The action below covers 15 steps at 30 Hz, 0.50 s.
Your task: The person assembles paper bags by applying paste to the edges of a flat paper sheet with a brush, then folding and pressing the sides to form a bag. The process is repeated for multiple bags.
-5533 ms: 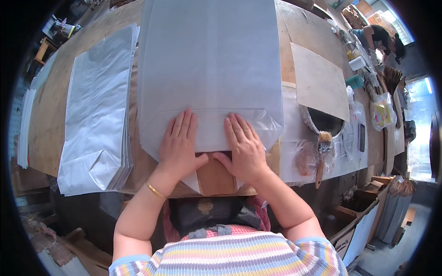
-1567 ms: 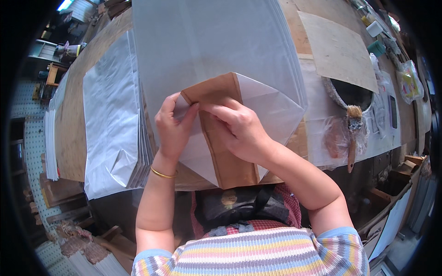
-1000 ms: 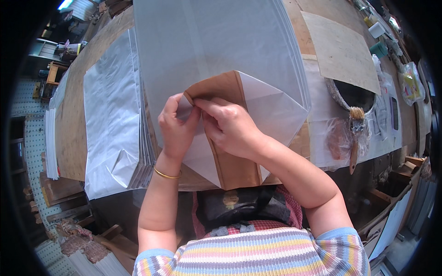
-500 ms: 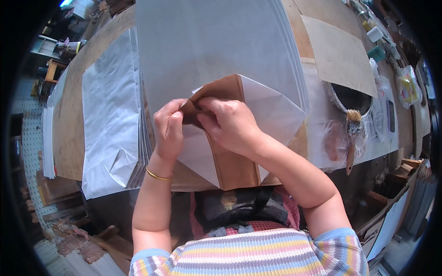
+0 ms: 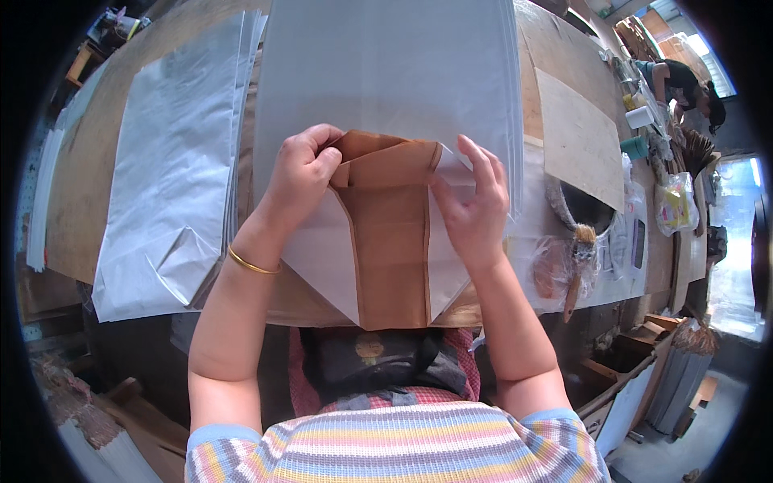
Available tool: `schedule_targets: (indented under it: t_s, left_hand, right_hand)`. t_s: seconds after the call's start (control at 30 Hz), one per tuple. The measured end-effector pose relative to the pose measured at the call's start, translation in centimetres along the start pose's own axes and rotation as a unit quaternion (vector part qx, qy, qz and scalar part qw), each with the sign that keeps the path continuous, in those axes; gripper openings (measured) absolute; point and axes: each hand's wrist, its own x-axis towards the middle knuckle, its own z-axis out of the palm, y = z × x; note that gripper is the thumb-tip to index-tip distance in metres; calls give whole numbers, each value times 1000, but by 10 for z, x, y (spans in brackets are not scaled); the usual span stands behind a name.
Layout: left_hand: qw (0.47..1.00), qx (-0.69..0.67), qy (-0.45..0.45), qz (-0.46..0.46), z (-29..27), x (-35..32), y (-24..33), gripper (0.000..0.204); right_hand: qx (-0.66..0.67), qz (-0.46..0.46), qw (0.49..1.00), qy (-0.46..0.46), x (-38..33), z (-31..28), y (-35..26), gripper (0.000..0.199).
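A paper bag [image 5: 392, 258], white outside and brown inside, lies before me with its near end spread apart and a brown flap folded across it. My left hand [image 5: 299, 173] pinches the left corner of that flap between thumb and fingers. At the flap's right end, my right hand [image 5: 477, 205] has thumb and fingers apart; its thumb tip is beside the brown edge, and I cannot tell whether it touches. Beneath and beyond the bag lies a stack of large white paper sheets or bags [image 5: 386, 64].
To the left is a pile of white paper bags [image 5: 173, 153]. On the right stand a dark round basin [image 5: 592, 211] partly under a tan board [image 5: 580, 137], a brush [image 5: 581, 253] and a phone [image 5: 638, 244]. A person [image 5: 684, 84] bends at the far right.
My right hand has moved right, off the pinched middle, and its fingers have spread. The brown flap now lies folded across the bag's end. My left hand still holds its corner.
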Motion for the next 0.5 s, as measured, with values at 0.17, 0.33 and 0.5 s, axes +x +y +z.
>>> schedule_targets:
  t_s: [0.17, 0.33, 0.5]
  left_hand:
    - [999, 15, 24, 30, 4, -4, -1, 24]
    - [998, 28, 34, 55, 7, -5, 0, 24]
    - [996, 29, 38, 79, 7, -6, -5, 22]
  right_hand:
    - [18, -40, 998, -37, 5, 11, 2, 44]
    - [64, 28, 997, -27, 6, 16, 4, 36]
    - [78, 19, 997, -21, 7, 12, 1, 34]
